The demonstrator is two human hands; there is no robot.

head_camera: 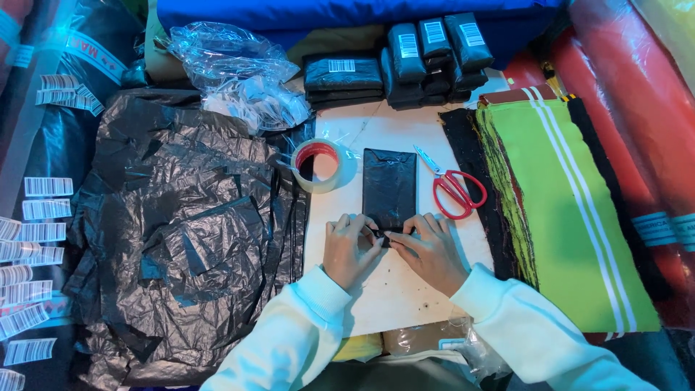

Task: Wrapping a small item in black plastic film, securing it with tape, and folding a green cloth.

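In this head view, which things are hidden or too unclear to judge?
- Near end of the black packet: covered by the left hand and right hand.
- What the fingertips pinch there: too small.
- Packet contents: hidden by opaque black wrap.
- Striped green cloth: its lower layers are hidden underneath.

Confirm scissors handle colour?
Red handles on the scissors, clearest in the head view.

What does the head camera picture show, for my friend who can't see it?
Two hands, the left hand and the right hand, press on the near end of a flat black plastic-wrapped packet on a white board. A tape roll lies left of the packet and red scissors lie right of it, with crumpled black plastic bags farther left.
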